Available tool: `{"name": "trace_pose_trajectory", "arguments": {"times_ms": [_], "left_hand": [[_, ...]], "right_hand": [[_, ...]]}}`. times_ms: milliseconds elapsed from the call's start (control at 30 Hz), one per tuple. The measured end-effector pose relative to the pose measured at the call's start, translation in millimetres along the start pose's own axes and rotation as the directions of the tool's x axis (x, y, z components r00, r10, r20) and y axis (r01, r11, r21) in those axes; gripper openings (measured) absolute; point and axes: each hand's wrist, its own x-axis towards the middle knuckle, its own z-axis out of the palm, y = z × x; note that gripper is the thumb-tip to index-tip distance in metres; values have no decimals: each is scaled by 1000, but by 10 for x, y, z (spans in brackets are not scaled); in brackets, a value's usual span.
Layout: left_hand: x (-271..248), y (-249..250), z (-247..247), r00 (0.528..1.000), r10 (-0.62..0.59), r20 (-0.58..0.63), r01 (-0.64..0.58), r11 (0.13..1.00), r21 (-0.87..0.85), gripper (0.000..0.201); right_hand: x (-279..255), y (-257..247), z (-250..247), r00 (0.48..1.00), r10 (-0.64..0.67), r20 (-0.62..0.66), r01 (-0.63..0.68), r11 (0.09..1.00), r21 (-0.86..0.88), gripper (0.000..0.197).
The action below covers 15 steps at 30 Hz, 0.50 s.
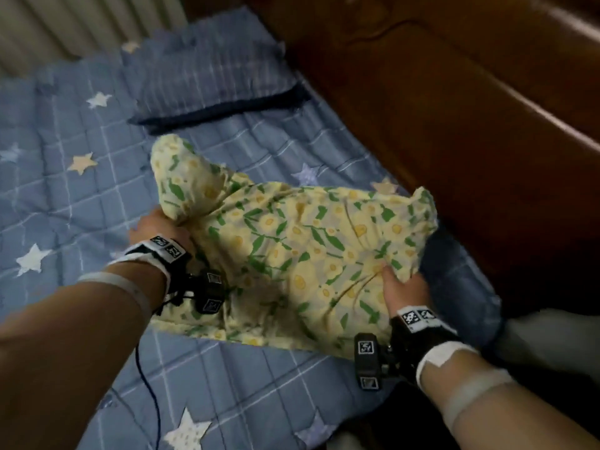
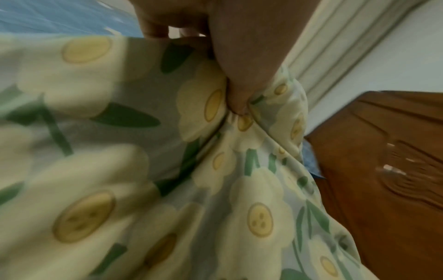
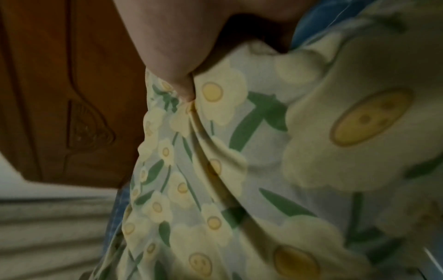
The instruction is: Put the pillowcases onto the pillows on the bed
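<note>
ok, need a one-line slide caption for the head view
Both hands, left hand and right hand, grip a floral pillowcase on the star-print bedsheet beside a wooden headboard.

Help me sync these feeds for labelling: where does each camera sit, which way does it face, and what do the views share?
Head: on the person's head, looking down at the bed; both forearms, left hand, right hand.
Left wrist: looks along the hand; fingers pinching the floral pillowcase.
Right wrist: likewise; fingers in a grip on cloth.
Shared: the pillowcase everywhere; wooden headboard too.
</note>
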Motion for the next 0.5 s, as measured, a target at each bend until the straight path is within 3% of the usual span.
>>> {"name": "trace_pose_trajectory", "arguments": {"times_ms": [133,267,333,400,467,500], "left_hand": [[-150,1335,-228,961,264,-85,-256,962,93,39],[-426,2308,-214,911,390,-131,-400,915,-53,69],[-697,2619,-180,908,412,-70,-418,900,-122,74],[-941,2837,-125,896,444,16,-440,891,-111,72],[-1109,2964,-44,853,510,108,-500,859,-111,62],[-1157,3018,-8,827,544,142,-531,839,-122,55]], "right_hand": [[98,296,-484,981,148,-127,-129,981,145,69],[278,540,-842,968,228,-103,-207,961,181,58],[367,658,-964,963,268,3,-268,963,39,44],[481,636,-1082,947,313,66,-309,948,-73,46],[540,477,-1150,953,230,198,-211,971,-111,44],[568,376,-1175,974,142,178,-125,987,-105,34]]}}
